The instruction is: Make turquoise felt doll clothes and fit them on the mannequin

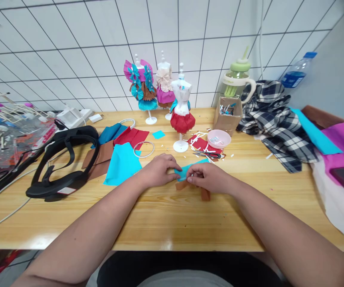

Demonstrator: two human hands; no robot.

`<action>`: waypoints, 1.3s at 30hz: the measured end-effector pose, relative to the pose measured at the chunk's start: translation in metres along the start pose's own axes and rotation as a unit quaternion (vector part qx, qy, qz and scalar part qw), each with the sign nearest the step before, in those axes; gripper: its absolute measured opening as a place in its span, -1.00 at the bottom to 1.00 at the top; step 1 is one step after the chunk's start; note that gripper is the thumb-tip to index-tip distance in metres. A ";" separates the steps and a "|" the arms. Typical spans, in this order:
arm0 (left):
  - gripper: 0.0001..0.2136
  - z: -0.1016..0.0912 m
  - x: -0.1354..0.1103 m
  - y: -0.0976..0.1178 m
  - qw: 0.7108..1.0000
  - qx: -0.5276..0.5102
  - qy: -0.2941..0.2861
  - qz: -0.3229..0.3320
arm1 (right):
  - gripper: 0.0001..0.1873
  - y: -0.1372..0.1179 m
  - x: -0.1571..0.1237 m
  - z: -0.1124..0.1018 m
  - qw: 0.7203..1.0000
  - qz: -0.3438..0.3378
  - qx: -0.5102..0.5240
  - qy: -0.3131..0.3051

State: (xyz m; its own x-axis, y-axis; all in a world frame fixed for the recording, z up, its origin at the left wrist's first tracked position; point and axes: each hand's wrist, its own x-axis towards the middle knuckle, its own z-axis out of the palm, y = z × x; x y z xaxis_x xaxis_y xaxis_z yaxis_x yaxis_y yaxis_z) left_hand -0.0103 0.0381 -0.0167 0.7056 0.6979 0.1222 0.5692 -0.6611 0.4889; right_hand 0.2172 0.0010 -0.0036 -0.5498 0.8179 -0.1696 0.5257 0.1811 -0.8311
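Left hand (162, 170) and right hand (206, 177) are both pinching 1 blue strip (184, 172), which is sitting right between them, and some brown scraps (206, 195) are lying at its 6 o'clock. Mini mannequin (181, 93) is standing at 12 o'clock, scissors (213, 155) are lying around 2 o'clock.

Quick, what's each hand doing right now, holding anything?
Left hand: partly curled at the blue piece; whether it grips cannot be told.
Right hand: closed, thumb and finger pinching the same blue piece.
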 end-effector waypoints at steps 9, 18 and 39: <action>-0.74 -0.003 -0.001 0.003 1.000 -0.018 -0.022 -0.011 | -0.84 0.002 0.009 0.005 0.993 0.069 -0.081 0.057; -0.77 -0.003 -0.002 0.002 0.999 -0.019 -0.025 -0.017 | -0.86 -0.003 0.010 0.009 0.979 0.107 -0.151 0.088; -0.79 -0.003 -0.001 0.005 0.999 -0.008 -0.028 -0.018 | -0.87 -0.012 0.013 0.012 0.965 0.167 -0.180 0.091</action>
State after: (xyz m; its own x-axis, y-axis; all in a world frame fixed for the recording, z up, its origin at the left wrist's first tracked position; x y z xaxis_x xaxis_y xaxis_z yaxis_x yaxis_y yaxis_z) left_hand -0.0093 0.0349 -0.0118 0.7080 0.7040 0.0557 0.5876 -0.6311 0.5064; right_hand 0.1962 0.0023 -0.0026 -0.2044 0.9401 -0.2727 0.8633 0.0418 -0.5030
